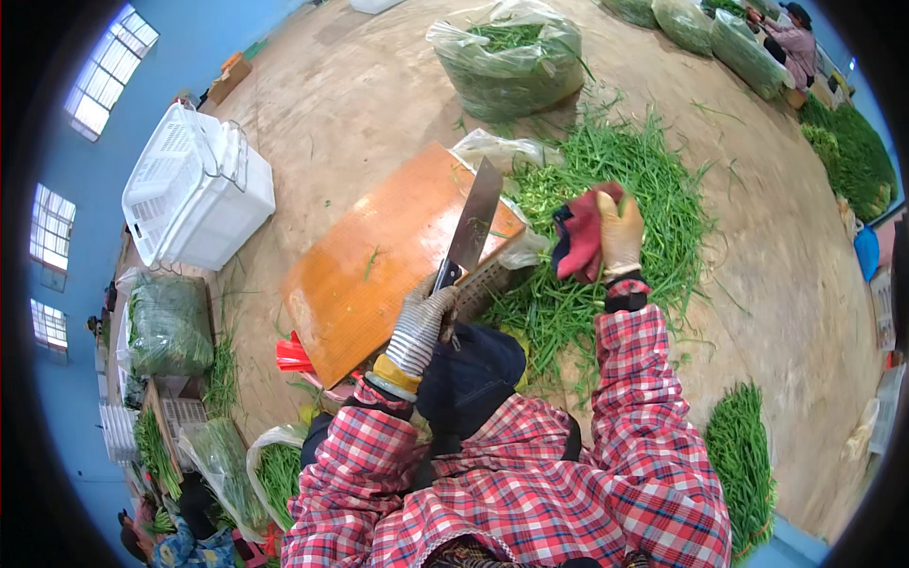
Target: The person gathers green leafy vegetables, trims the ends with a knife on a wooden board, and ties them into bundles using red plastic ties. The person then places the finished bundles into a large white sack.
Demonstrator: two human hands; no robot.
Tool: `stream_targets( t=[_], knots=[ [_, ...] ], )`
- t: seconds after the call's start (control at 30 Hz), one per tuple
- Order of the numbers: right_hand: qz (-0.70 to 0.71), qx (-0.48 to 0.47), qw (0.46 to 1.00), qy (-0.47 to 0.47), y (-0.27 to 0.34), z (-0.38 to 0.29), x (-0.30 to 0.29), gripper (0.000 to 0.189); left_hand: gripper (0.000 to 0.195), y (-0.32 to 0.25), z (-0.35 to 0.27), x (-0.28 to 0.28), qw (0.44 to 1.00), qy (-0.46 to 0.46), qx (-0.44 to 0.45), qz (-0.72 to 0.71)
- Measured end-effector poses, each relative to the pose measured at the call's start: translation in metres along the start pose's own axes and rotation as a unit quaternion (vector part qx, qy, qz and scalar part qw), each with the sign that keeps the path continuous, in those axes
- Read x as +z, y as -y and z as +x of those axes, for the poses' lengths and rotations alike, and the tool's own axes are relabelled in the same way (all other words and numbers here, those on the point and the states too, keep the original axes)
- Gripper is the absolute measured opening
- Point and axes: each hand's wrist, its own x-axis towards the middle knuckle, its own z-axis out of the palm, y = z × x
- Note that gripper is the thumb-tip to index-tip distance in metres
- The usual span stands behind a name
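Note:
My left hand [419,323], in a grey-and-white striped work glove, grips the black handle of a cleaver [476,216]. Its broad blade points away from me over the right side of an orange-brown board [376,270]. Green scraps lie on that board, which rests on a perforated crate [486,287]. In my right hand [620,231], covered by a pale yellowish glove, is a red and dark cloth [584,234]. Beneath the cloth spreads a heap of long green leafy stalks [639,160] on the floor. My dark-clad knee [472,369] is close to the crate.
A clear plastic sack of greens [508,78] stands beyond the heap. White plastic baskets [220,206] are stacked at left. Below them sits another filled bag [170,326]. A bundle of greens [742,468] lies at lower right. Other people work at upper right [792,46] and lower left.

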Motion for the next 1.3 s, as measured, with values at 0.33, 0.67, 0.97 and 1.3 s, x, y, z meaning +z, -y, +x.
stream_targets(
  t=[0.33, 0.67, 0.97, 1.3],
  knots=[
    [0.001, -0.120, 0.962, 0.244, 0.060, -0.026, 0.092, 0.029, 0.018, 0.007, -0.013, 0.006, 0.998, 0.043, -0.012, 0.047],
    [-0.111, -0.084, 0.791, 0.596, 0.061, -0.135, 0.037, 0.029, 0.028, 0.001, -0.006, -0.013, 0.999, 0.018, 0.040, 0.018],
    [0.068, 0.094, 0.975, 0.190, 0.072, -0.071, -0.032, 0.022, 0.029, 0.005, -0.008, -0.025, 0.807, -0.104, 0.213, 0.540],
    [0.039, -0.134, 0.932, 0.335, 0.080, -0.146, 0.058, 0.033, 0.028, 0.002, -0.020, -0.013, 0.734, -0.004, 0.188, 0.652]
  ],
)
